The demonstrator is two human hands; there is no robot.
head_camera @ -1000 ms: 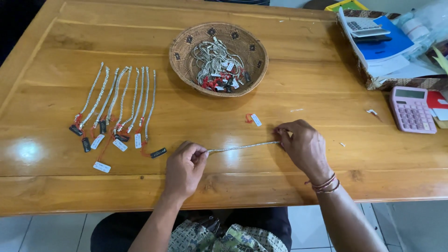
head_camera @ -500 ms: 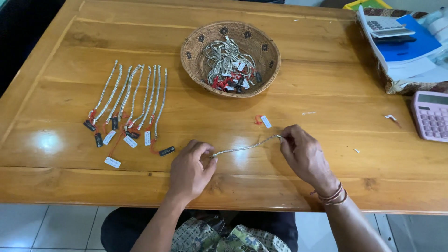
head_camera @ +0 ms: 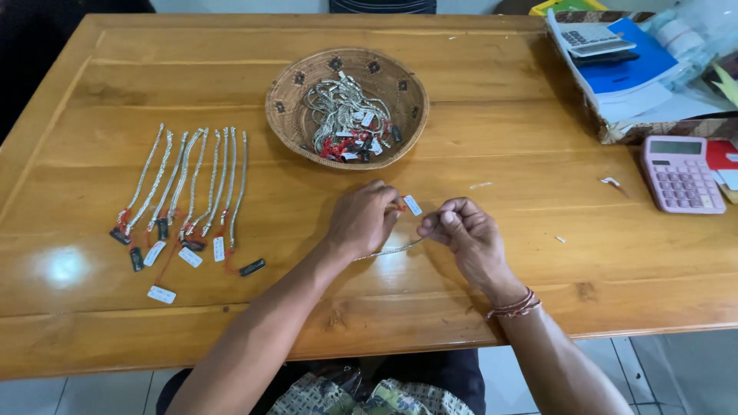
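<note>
My left hand (head_camera: 361,219) and my right hand (head_camera: 465,234) are close together over the wooden table (head_camera: 492,100), both pinching one silver chain bracelet (head_camera: 392,249) that hangs slack between them. A small white tag (head_camera: 413,204) on a red thread sits by my left fingertips. Several more silver bracelets (head_camera: 192,184) with tags lie side by side in a row at the left. A round woven basket (head_camera: 292,84) behind my hands holds a tangled heap of tagged bracelets (head_camera: 346,119).
A pink calculator (head_camera: 680,173) lies at the right edge. Behind it, a box (head_camera: 661,127) holds a blue folder, papers and a grey calculator (head_camera: 588,38). Loose white tags (head_camera: 161,294) lie near the front left. Small scraps dot the table at the right.
My hands have come close together and moved toward the white tag; the bracelet, stretched straight between them before, now hangs slack. The camera view has shifted to the right.
</note>
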